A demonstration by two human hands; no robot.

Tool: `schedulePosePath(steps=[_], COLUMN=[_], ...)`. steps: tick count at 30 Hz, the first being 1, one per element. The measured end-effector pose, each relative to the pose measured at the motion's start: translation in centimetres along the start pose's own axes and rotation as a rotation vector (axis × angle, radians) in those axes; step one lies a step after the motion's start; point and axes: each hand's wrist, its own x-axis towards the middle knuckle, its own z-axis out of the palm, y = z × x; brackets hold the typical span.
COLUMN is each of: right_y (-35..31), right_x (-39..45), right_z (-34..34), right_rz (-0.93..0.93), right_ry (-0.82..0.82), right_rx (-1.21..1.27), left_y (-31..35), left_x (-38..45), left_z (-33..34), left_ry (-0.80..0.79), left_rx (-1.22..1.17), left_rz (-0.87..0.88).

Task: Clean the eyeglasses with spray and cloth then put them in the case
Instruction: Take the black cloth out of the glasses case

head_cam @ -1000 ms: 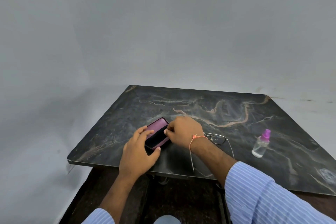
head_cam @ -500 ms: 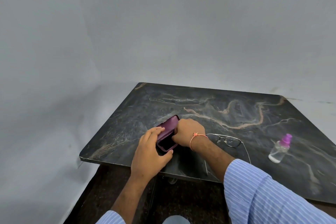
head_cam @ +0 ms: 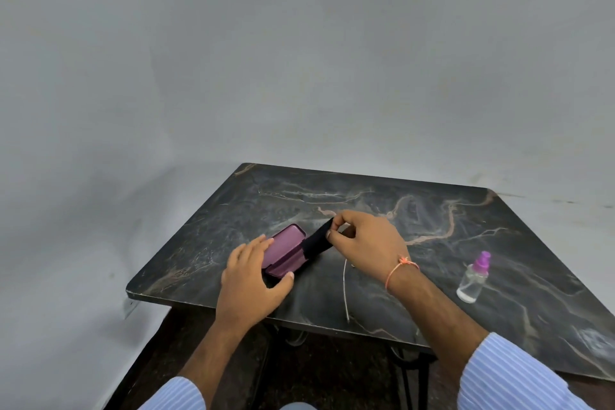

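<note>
A purple eyeglass case (head_cam: 287, 254) lies open on the dark marble table (head_cam: 432, 230). My left hand (head_cam: 254, 280) grips its near end, fingers on the lid and thumb on the front. My right hand (head_cam: 369, 243) pinches a dark cloth (head_cam: 317, 243) that stretches from the case up to my fingertips. The eyeglasses (head_cam: 346, 289) lie under my right hand; only one thin temple arm shows. A small clear spray bottle (head_cam: 474, 278) with a pink top stands to the right.
The table's near edge runs just below my left hand, with a dark metal frame (head_cam: 409, 366) and dark floor beneath. Grey walls close in behind and to the left.
The case has come open and my right hand has drawn the dark cloth out of it, up and to the right. The camera has shifted, and the glasses are now mostly hidden.
</note>
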Motion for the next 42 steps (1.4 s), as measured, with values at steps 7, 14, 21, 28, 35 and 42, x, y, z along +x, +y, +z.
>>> schedulePosePath(steps=[7,14,21,28,35,42], right_y=[2.8,4.8,6.0,6.8,7.2,7.9], right_x=[-4.6,-7.3,-8.0,-7.9,-8.5,-8.7], right_z=[-2.6,-3.7,-4.4,-4.4,-4.1,-3.5], right_rz=[-0.177,-0.417,-0.109,-0.038,-0.147,-0.162], right_ry=[0.084,0.146,0.088,-0.03,-0.032,0.017], right_rx=[0.069,0.084,0.602,1.05,1.09,1.083], left_y=[6.0,13.1,13.8,13.6,13.7,14.2], left_x=[-1.1,-1.8,-2.1,-2.2,-2.3,-2.9], left_z=[-1.4,-0.9,0.0,-0.1,-0.1,-0.1], left_ry=[-0.027,-0.401,-0.376,-0.308,-0.359,-0.527], left_rx=[-0.481,-0.805,-0.832,-0.88,-0.989,-1.191], left_rz=[0.03,0.002,0.055,0.094,0.026,-0.196])
